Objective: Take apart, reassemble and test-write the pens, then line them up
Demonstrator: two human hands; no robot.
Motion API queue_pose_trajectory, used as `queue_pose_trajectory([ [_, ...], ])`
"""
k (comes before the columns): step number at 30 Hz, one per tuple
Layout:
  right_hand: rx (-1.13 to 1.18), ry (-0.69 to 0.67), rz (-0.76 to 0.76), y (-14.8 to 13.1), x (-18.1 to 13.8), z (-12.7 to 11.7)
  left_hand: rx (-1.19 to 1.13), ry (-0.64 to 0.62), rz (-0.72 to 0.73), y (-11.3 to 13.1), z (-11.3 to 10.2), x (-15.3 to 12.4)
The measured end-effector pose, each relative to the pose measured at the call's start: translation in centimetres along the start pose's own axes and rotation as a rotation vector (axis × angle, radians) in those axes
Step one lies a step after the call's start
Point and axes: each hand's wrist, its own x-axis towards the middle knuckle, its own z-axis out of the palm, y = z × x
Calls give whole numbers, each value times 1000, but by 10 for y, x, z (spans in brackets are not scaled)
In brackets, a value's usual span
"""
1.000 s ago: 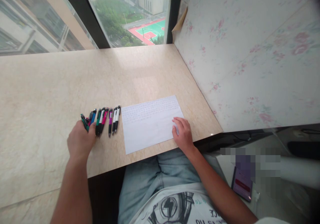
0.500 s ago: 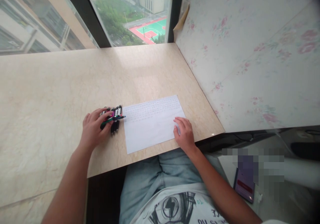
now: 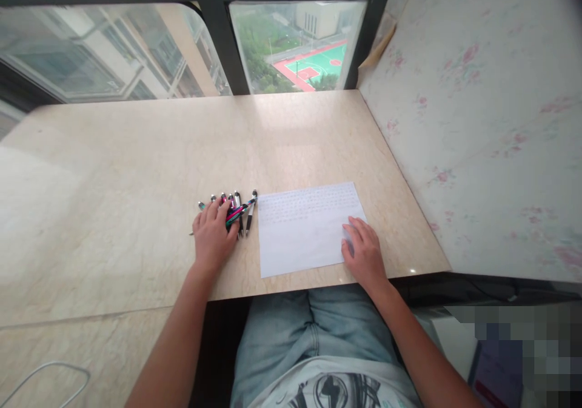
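My left hand (image 3: 213, 232) rests over several pens (image 3: 250, 217) on the table, its fingers curled down onto them. Shiny pink and teal pens (image 3: 236, 213) slant out from beside its thumb, across black-and-white ones. A pen tip pokes out left of the hand, and its palm hides other pen bodies. Just right of the pens lies a white sheet of paper (image 3: 300, 244), with rows of small handwriting on its upper part. My right hand (image 3: 364, 250) lies on the sheet's lower right edge, fingers slightly bent and apart, holding nothing.
The beige marble-patterned table (image 3: 150, 159) runs up to windows (image 3: 295, 50) at the back. A flowered wall (image 3: 482, 123) bounds it on the right. A white cable (image 3: 50, 364) lies at lower left. A phone (image 3: 495, 365), partly blurred out, is below at right.
The view has turned left, so everything sits further right. The pens under my left hand are more spread out, and shiny pens now slant up to the right beside its thumb. My right hand stays on the paper.
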Motion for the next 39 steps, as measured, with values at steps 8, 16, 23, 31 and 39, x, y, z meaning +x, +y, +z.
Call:
queue_pose_trajectory([
  [8, -33, 36, 6, 0, -6, 3, 18, -75, 147, -8, -1, 3],
  [16, 77, 170, 3, 0, -7, -2, 41, -43, 234, -12, -4, 1],
  [23, 255, 264, 99, -4, -8, -19, -20, 144, 128, -7, -11, -21],
  [31, 282, 66, -72, -27, -20, -14, -278, 29, 259, 44, -5, -86],
  [39, 330, 4, -116, -38, -22, -4, -227, -50, 289, 55, -1, -86],
])
